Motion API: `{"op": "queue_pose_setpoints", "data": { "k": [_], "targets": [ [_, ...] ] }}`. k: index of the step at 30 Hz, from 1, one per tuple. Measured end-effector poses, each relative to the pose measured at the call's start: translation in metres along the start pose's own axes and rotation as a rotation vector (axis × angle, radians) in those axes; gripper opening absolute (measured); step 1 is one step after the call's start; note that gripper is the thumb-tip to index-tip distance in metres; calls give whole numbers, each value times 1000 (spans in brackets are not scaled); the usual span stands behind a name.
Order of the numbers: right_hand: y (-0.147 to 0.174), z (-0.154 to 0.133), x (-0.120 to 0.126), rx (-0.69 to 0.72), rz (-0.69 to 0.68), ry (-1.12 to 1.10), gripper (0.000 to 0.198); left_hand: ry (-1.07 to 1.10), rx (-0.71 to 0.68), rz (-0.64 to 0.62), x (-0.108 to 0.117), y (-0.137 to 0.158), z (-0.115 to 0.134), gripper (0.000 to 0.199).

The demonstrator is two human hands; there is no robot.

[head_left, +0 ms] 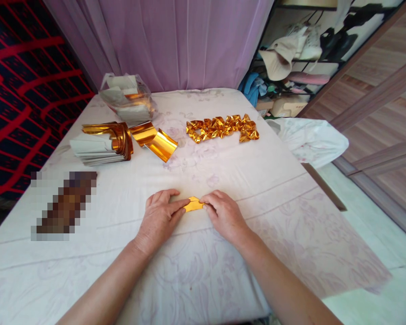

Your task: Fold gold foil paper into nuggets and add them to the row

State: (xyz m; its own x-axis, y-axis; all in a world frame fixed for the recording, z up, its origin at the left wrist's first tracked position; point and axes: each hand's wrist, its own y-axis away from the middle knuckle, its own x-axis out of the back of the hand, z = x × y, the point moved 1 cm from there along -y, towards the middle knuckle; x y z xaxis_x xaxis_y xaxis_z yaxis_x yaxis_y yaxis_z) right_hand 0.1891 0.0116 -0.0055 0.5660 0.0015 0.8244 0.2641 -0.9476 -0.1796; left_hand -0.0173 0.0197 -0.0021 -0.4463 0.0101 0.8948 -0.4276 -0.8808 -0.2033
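Note:
A small folded piece of gold foil paper (193, 204) lies on the white floral cloth (203, 271) near the table's front middle. My left hand (160, 216) pinches its left end with the fingertips. My right hand (223, 213) presses and pinches its right end. Both hands rest on the cloth. Much of the piece is covered by my fingers.
A row of several finished folded gold pieces (223, 127) lies further back. Loose curled gold sheets (154, 141) and a stack of paper sheets (94, 151) lie at the left, with a clear bag of paper (126, 101) behind. A blurred patch (64, 205) lies at the left. Table's right edge drops to the floor.

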Motion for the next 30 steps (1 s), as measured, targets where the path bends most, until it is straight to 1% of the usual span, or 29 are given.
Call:
{"op": "queue_pose_setpoints", "data": {
  "k": [2,4,8,10,13,15,17,21,26,30],
  "targets": [
    [1,2,1,15,3,-20,24,4,3,-8,1,0,-2,28],
    [2,2,3,44,-6,9,29,2,1,-11,1,1,-2,28],
    [2,-3,0,123,-65,216,42,-46,-24,-4,1,1,0,30],
    [1,-5,-3,123,-79,312,41,-103,-44,-4,1,2,3,33],
    [0,-8,-7,118,-74,380,36,-198,-67,7,2,2,9,34],
    [0,-9,-6,144,-83,425,36,-249,-79,9,3,2,13,35],
    [0,-9,-1,198,-109,465,37,-283,-81,5,4,2,15,34],
    [4,-2,10,324,-129,442,37,-274,-53,13,5,1,15,34],
    [14,9,16,351,-74,421,36,-252,-20,10,5,0,14,34],
    [20,16,20,410,-33,414,29,-227,1,-1,5,0,12,35]
  ]
}}
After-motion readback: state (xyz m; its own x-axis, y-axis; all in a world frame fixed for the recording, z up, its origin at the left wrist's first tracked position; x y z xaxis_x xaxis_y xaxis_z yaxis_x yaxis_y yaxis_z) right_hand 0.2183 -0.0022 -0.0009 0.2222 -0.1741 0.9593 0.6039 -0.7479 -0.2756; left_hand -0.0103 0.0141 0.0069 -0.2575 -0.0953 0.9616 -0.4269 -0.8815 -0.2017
